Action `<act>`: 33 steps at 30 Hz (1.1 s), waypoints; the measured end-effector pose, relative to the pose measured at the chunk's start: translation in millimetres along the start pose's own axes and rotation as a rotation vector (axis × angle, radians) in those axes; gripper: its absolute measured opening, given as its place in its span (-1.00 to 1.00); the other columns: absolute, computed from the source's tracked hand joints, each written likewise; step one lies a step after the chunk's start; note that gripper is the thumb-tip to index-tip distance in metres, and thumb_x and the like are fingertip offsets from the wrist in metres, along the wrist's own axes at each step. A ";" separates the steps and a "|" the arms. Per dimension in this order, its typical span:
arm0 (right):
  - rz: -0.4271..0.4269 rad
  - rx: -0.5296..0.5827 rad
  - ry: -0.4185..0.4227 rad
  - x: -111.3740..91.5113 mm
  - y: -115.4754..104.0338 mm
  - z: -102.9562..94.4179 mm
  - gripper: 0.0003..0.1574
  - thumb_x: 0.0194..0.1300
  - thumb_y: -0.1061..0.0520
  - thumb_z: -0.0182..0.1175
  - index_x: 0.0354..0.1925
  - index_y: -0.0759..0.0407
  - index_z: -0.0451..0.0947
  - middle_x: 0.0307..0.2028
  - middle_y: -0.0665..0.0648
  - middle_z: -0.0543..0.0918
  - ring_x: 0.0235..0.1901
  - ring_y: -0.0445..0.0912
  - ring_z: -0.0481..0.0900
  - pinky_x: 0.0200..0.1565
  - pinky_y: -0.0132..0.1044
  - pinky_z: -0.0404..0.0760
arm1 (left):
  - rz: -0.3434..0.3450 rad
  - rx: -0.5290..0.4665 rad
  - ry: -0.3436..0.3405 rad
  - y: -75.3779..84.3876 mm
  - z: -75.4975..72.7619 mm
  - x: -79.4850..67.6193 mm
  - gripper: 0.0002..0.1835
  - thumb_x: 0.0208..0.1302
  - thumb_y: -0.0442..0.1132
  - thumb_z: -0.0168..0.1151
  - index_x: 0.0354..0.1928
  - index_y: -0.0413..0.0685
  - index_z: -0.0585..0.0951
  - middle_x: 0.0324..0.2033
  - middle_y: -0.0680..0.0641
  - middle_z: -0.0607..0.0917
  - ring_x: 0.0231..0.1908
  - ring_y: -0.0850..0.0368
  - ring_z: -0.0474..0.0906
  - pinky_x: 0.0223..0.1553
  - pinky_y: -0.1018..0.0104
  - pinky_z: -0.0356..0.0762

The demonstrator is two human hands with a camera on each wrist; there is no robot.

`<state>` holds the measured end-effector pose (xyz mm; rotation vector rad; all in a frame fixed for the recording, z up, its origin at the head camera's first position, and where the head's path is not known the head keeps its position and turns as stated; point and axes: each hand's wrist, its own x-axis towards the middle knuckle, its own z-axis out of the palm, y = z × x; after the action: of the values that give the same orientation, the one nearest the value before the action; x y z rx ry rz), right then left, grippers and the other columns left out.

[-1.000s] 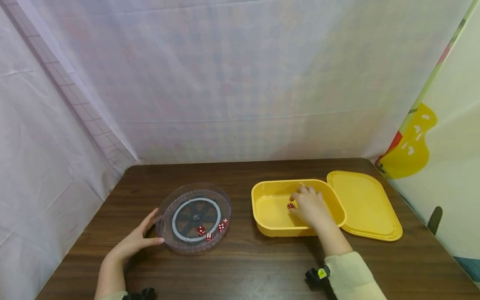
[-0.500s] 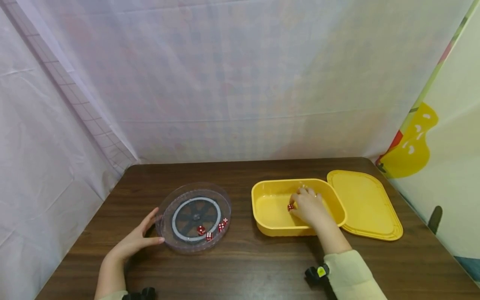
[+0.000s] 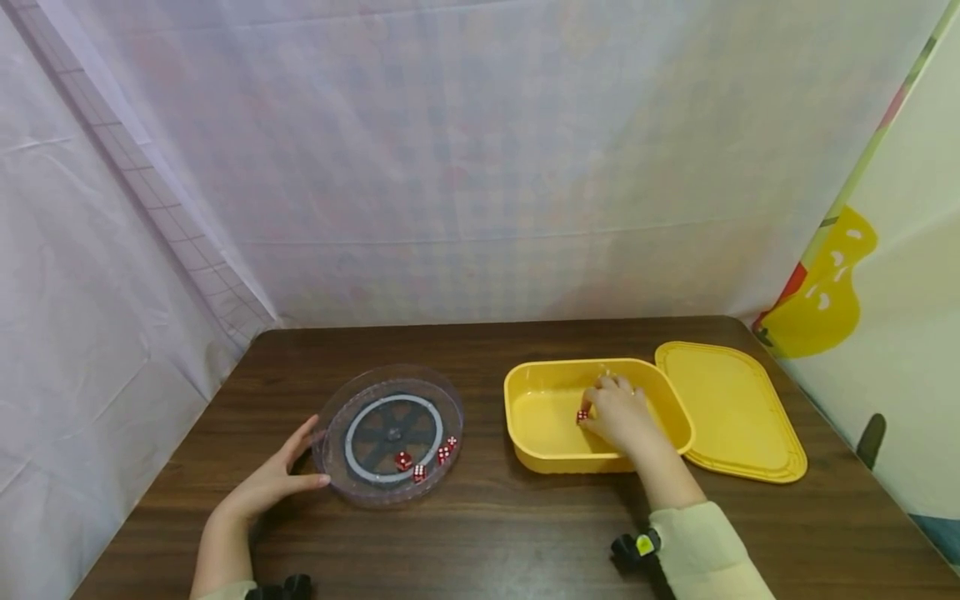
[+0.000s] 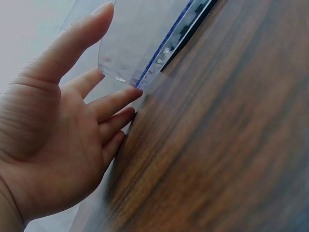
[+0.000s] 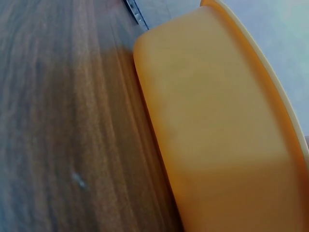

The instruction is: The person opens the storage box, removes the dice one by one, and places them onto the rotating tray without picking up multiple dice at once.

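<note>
My right hand [image 3: 618,414] reaches into the yellow plastic box [image 3: 536,461] and pinches a red die [image 3: 582,416] near the box floor, thumb and fingertips on it. In the right wrist view the box's outer wall [image 5: 207,106] hides that hand. On the left, a round clear plastic dish [image 3: 362,495] with a dark base and a pale ring holds several red dice, among them one die [image 3: 403,460] lying nearer the centre. My left hand [image 3: 264,486] touches the dish's left side, thumb and fingers spread and fairly straight; the left wrist view shows the hand [image 4: 58,140] against the clear wall.
The flat yellow lid [image 3: 738,412] lies right of the box, partly behind its right edge. A dark wood table [image 3: 487,533] carries everything. A pale cloth [image 3: 465,167] hangs behind the table's back edge.
My right fingers have closed in on the die inside the yellow box, which has shifted very slightly. My left hand and the dish have stayed put.
</note>
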<state>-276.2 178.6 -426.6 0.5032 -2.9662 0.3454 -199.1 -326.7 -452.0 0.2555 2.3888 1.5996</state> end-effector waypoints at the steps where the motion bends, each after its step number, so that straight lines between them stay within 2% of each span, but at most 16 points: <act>1: -0.001 -0.001 0.004 -0.3 -0.2 -0.7 -0.86 0.10 0.08 0.40 -0.44 0.05 0.60 -0.05 0.34 0.53 0.07 0.39 0.31 -0.02 0.42 0.25 | -0.001 0.000 0.000 0.1 0.0 0.0 0.08 0.18 -0.24 0.34 0.51 -0.03 -0.22 0.42 -0.40 -0.04 0.39 -0.39 -0.35 0.18 -0.47 -0.38; 10: -0.003 0.006 0.016 -0.9 -0.4 -4.4 -0.87 0.09 0.08 0.38 -0.43 0.05 0.61 -0.07 0.32 0.53 0.03 0.36 0.32 -0.04 0.35 0.27 | -0.007 -0.001 -0.004 0.8 0.2 0.6 0.07 0.18 -0.24 0.34 0.52 -0.01 -0.23 0.42 -0.40 -0.06 0.39 -0.39 -0.36 0.16 -0.49 -0.39; 20: 0.008 0.013 0.015 0.1 -2.6 -9.5 -0.83 0.12 0.02 0.39 -0.37 0.05 0.63 0.06 0.34 0.49 0.08 0.35 0.30 0.01 0.36 0.24 | -0.011 0.003 -0.002 0.6 0.7 1.7 0.08 0.18 -0.23 0.34 0.51 -0.04 -0.23 0.43 -0.39 -0.05 0.39 -0.39 -0.36 0.17 -0.48 -0.40; 33: -0.011 0.029 0.066 -2.7 -7.9 -14.5 -0.83 0.13 0.01 0.41 -0.39 0.02 0.61 -0.03 0.29 0.51 0.08 0.31 0.31 0.00 0.32 0.24 | -0.019 0.005 -0.001 1.9 0.9 1.5 0.08 0.19 -0.23 0.34 0.51 -0.02 -0.24 0.43 -0.40 -0.07 0.39 -0.39 -0.38 0.16 -0.49 -0.40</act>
<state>-269.9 175.7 -411.4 0.5012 -2.8973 0.3964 -200.3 -324.8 -450.7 0.2337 2.3875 1.5857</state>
